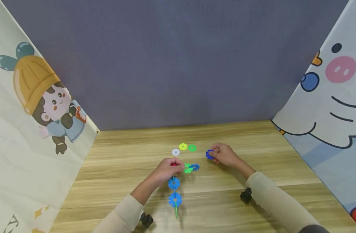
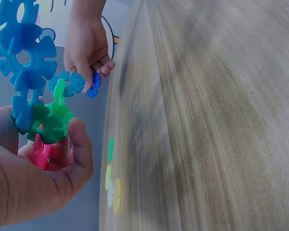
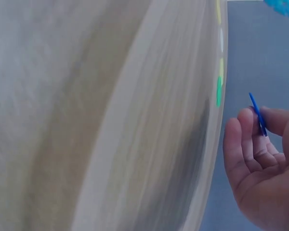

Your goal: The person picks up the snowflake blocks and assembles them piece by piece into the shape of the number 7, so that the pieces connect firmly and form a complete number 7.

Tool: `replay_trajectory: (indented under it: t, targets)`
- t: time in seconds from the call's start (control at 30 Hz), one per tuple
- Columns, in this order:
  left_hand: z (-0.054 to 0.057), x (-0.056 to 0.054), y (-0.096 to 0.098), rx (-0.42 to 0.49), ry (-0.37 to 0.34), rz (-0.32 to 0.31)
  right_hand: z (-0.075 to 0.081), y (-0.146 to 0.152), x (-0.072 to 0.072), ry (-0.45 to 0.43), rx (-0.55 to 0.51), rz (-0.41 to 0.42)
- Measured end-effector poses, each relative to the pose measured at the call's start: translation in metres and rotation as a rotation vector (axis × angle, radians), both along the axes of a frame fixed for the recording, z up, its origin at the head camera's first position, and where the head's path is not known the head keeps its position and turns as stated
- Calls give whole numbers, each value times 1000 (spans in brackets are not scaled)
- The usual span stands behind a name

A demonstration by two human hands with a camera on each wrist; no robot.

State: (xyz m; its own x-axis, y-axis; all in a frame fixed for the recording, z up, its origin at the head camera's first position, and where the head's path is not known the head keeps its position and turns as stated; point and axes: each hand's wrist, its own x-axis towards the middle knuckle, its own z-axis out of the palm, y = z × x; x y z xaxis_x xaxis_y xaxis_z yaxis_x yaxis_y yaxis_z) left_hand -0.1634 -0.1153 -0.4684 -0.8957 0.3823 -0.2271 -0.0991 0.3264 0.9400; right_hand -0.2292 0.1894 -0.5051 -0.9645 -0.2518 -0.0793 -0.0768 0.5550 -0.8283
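My left hand holds a joined chain of plastic snowflake discs, its fingers round a pinkish-red disc. Slotted onto that end is a green disc, with a blue disc sticking out to the right of it. Other blue discs of the chain run toward the person, ending in a green disc seen edge-on. To the right, my right hand pinches a single dark blue snowflake disc between thumb and fingers. That disc is apart from the chain.
Loose white, yellow and green discs lie flat on the wooden table beyond the hands. Another, paler yellow disc shows beside them in the left wrist view. A grey panel stands behind the table.
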Motion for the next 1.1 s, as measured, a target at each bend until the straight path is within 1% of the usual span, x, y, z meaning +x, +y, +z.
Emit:
replay_trajectory:
  t: [0.1, 0.3, 0.5, 0.8, 0.93, 1.1]
  targets:
    - [1, 0, 0, -5, -3, 2, 2, -4, 6, -20, -21, 22]
    - [1, -1, 0, 1, -5, 3, 7, -12, 21, -85, -105, 71]
    - [0, -2, 0, 5, -1, 8, 12, -19, 33, -103, -166, 139]
    - [0, -1, 0, 1, 5, 8, 13, -25, 40, -146, -201, 155]
    - [1, -1, 0, 0, 6, 12, 12, -26, 41, -161, -217, 160]
    - [2, -1, 0, -1, 10, 16, 12, -27, 41, -189, -227, 147]
